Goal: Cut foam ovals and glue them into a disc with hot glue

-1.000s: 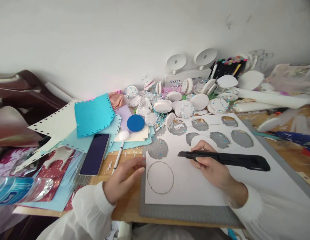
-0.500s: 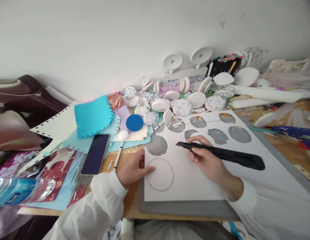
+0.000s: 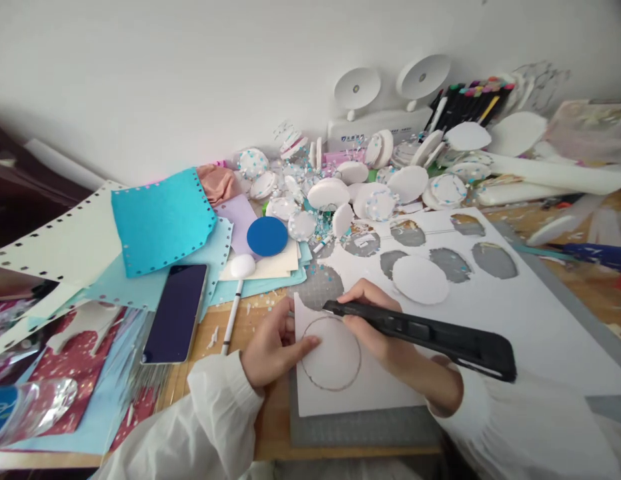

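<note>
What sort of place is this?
Probably a craft workspace: a grey gridded cutting mat under a white sheet with round holes, a black plastic utility knife, and black markers with coloured caps.

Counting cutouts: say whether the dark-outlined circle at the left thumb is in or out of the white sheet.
In: white fills the circle, no grey mat inside.

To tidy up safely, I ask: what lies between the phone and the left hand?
In the head view, a white pen-like stick and small white scraps lie between the phone and left hand.
</note>
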Action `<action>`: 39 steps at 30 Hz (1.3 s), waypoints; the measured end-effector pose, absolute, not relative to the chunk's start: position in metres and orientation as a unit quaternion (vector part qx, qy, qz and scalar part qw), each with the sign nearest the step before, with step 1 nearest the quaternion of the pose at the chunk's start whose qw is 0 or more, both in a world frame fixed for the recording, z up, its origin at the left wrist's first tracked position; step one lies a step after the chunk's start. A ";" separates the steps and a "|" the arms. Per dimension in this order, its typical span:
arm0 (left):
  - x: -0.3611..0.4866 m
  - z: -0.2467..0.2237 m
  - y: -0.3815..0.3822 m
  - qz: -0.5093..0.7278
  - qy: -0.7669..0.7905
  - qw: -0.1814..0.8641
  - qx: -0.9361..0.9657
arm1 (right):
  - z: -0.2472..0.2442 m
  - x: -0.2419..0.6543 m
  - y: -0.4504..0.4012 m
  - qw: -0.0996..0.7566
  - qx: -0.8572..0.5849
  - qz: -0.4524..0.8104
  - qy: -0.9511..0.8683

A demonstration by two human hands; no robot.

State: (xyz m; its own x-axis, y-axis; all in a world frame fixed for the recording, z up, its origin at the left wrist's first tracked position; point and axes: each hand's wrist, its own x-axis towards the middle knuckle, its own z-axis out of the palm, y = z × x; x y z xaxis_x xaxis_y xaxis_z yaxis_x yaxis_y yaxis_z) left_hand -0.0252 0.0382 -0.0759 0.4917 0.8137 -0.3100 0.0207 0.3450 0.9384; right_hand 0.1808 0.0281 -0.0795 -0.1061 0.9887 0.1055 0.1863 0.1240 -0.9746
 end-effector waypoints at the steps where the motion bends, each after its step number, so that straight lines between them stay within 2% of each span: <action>1: -0.025 -0.076 0.038 0.283 0.416 0.709 0.494 | -0.079 0.180 0.029 0.446 -0.503 0.434 -0.600; 9: -0.026 -0.078 0.039 0.286 0.405 0.718 0.488 | -0.063 0.171 0.030 0.366 -0.541 0.424 -0.627; 19: -0.027 -0.080 0.039 0.278 0.399 0.723 0.490 | -0.063 0.174 0.029 0.345 -0.544 0.413 -0.643; 26: -0.027 -0.079 0.038 0.289 0.401 0.725 0.479 | -0.063 0.173 0.030 0.382 -0.508 0.432 -0.639; 31: -0.027 -0.080 0.036 0.289 0.402 0.729 0.473 | -0.060 0.174 0.030 0.372 -0.511 0.439 -0.638; 35: -0.028 -0.081 0.037 0.283 0.404 0.730 0.474 | -0.065 0.174 0.029 0.421 -0.499 0.443 -0.614; 39: -0.029 -0.078 0.040 0.281 0.409 0.726 0.476 | -0.076 0.179 0.032 0.540 -0.486 0.460 -0.510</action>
